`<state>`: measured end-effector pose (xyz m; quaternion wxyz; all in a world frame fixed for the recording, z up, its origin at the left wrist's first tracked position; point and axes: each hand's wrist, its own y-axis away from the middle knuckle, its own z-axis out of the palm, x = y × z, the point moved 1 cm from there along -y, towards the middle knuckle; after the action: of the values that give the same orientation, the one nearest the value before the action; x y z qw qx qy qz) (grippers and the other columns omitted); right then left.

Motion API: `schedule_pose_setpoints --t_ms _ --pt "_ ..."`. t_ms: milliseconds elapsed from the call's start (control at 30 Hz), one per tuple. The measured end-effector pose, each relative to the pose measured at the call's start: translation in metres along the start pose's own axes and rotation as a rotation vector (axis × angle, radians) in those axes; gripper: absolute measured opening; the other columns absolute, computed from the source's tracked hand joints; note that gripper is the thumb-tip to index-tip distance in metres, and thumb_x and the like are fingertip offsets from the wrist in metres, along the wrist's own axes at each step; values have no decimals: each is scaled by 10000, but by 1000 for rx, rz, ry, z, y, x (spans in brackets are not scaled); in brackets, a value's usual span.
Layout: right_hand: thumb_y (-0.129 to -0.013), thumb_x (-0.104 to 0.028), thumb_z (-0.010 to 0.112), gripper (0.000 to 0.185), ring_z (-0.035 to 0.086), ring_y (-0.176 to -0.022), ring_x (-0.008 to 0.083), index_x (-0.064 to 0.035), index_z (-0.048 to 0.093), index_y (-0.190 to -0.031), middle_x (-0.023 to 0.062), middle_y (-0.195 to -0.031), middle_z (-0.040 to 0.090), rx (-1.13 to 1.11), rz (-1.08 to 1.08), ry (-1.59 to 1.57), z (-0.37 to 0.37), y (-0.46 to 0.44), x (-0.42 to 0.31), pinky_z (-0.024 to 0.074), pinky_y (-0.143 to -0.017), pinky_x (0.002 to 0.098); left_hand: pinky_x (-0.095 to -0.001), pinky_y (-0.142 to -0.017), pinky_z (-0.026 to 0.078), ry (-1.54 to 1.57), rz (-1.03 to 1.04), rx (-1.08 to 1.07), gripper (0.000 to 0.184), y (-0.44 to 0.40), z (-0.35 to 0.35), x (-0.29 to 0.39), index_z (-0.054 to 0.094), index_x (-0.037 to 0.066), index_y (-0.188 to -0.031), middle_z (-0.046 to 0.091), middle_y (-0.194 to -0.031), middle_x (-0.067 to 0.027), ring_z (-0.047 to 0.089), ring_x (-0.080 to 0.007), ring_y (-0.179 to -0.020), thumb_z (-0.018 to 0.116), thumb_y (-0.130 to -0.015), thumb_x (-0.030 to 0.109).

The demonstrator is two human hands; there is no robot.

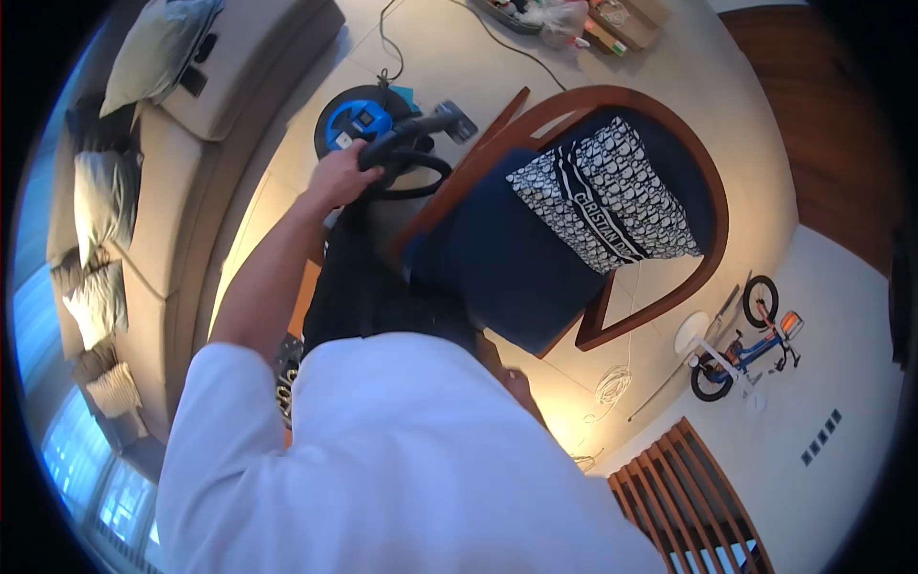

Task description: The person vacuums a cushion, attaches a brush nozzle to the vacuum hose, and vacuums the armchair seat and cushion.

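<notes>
My left hand reaches out on the left, its fingers wrapped round the black vacuum cleaner hose. The hose's upper part runs toward a dark flat nozzle, and another part loops beside the armchair. Just beyond the hand stands the round vacuum cleaner, black with a blue top. My right hand hangs low beside my body, near the seat's front corner; it is partly hidden by my shirt, and its fingers are not clear.
A wooden-framed armchair with a dark blue seat holds a patterned black-and-white cushion. A long sofa lines the left. Cords cross the floor, a coiled white cable lies right, and a small bicycle stands near the wall.
</notes>
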<state>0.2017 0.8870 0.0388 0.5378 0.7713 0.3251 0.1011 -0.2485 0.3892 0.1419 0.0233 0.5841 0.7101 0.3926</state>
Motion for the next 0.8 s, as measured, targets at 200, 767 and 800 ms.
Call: schedule_pose_setpoints --t_ms 200,767,800 --pt "-950 -267 587 227 613 -623 163 -62 646 -1030 77 -744 637 238 381 -302 36 155 -38 488 -518 295 -451 -820 527 8 351 -203 511 -164 75 -12 625 1 -1155 709 -965 -218 685 -380 -937 736 -812 364" --pt "-994 -320 605 334 672 -921 218 -83 553 -1223 106 -1002 659 208 687 -769 206 290 -302 548 -781 371 -370 -615 536 405 172 -779 368 -262 92 -77 659 -11 -1061 675 -729 -112 666 -210 -588 694 -783 228" --pt "-997 -324 606 345 676 -940 221 -83 547 -1236 107 -1017 661 225 731 -811 205 288 -311 551 -797 376 -365 -605 527 470 141 -716 352 -262 93 -70 658 -7 -1055 663 -724 -104 656 -201 -592 689 -793 226"
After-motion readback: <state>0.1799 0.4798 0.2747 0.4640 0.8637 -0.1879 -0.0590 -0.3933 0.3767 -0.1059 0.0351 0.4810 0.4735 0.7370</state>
